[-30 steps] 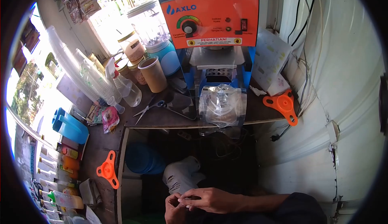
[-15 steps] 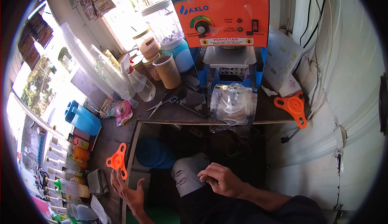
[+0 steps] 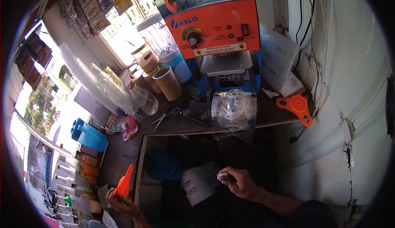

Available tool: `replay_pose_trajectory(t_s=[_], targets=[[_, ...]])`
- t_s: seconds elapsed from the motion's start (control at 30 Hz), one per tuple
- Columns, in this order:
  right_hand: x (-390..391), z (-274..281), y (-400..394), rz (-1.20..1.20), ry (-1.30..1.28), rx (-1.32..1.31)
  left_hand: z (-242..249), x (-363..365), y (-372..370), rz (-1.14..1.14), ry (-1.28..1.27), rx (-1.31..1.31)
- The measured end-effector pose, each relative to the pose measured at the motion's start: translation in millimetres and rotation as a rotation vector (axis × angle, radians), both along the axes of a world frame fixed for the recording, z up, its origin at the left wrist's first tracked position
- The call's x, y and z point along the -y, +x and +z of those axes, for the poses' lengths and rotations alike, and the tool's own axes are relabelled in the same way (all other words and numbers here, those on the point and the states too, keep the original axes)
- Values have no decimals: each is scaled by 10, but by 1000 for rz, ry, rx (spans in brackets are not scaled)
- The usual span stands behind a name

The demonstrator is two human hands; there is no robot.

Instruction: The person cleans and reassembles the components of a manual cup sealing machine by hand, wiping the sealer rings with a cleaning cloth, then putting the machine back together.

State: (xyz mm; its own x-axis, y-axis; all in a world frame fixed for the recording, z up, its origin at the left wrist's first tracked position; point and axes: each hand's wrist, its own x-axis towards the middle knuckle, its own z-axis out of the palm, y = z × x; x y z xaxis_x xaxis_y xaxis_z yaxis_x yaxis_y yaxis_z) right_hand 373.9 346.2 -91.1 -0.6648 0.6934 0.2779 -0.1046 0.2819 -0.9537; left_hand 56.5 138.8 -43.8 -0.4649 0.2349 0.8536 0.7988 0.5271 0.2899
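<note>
My left hand (image 3: 121, 205) grips an orange three-armed plastic piece (image 3: 124, 183) by its lower end, tilted up above the left counter. My right hand (image 3: 243, 183) is curled over my lap, its fingers closed on a small white scrap (image 3: 222, 176) that looks like crumpled tissue. Ahead stands an orange and blue cup sealing machine (image 3: 216, 28) with a roll of clear film (image 3: 233, 110) at its front. Another orange three-armed piece (image 3: 297, 103) lies on the counter to the right of the machine.
Scissors (image 3: 166, 117), a spray bottle (image 3: 145, 98), a brown canister (image 3: 168, 84) and stacked clear cups (image 3: 88, 77) occupy the back left counter. A blue jug (image 3: 88, 135) and several bottles line the left side. Below the counter edge sits a blue bucket (image 3: 162, 165).
My left hand has picked up the orange piece from the left counter and tilted it. My right hand has turned, showing the white scrap. The camera view has shifted slightly.
</note>
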Motion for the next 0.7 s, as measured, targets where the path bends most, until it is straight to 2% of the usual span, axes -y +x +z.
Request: replay_pose_trajectory(t_s=[0.03, 0.07, 0.13, 0.2, 0.23, 0.27, 0.3, 0.37, 0.4, 0.47, 0.5, 0.53, 0.57, 0.6, 0.67, 0.7], targets=[[-3, 97, 43, -24, -132, 18, 190, -75, 123, -105, 214, 34], [10, 160, 69, -39, -262, 39, 377, -176, 303, -67, 206, 30], [60, 210, 28, -25, -315, -39, 662, -435, 702, -284, 577, 626], [71, 303, 20, -194, -140, -348, 542, -594, 872, -3, 440, 620], [89, 410, -10, -215, -148, -443, 551, -724, 1029, -126, 392, 680], [94, 444, -45, -215, -146, -425, 543, -854, 1197, -256, 344, 746], [84, 457, -75, -279, -238, -486, 491, -969, 1318, -258, 350, 765], [30, 341, -45, -360, -392, -544, 383, -1186, 1497, -528, 498, 1124], [24, 303, -12, -372, -384, -537, 346, -1267, 1560, -538, 497, 1136], [53, 249, 25, -392, -419, -567, 262, -1404, 1642, -723, 737, 1884], [89, 238, 59, -397, -418, -565, 77, -1471, 1684, -1002, 889, 2064], [128, 239, 99, -422, -307, -513, -43, -1550, 1751, -1300, 1042, 2223], [150, 258, 138, -449, -196, -460, -101, -1599, 1824, -1218, 1108, 2325], [156, 315, 169, -463, -196, -458, -131, -1633, 1864, -1217, 1096, 2338], [153, 458, 213, -338, -225, -430, -254, -1693, 1925, -1447, 1118, 2641], [127, 490, 218, -353, -221, -428, -325, -1753, 1949, -1583, 1124, 2676]])
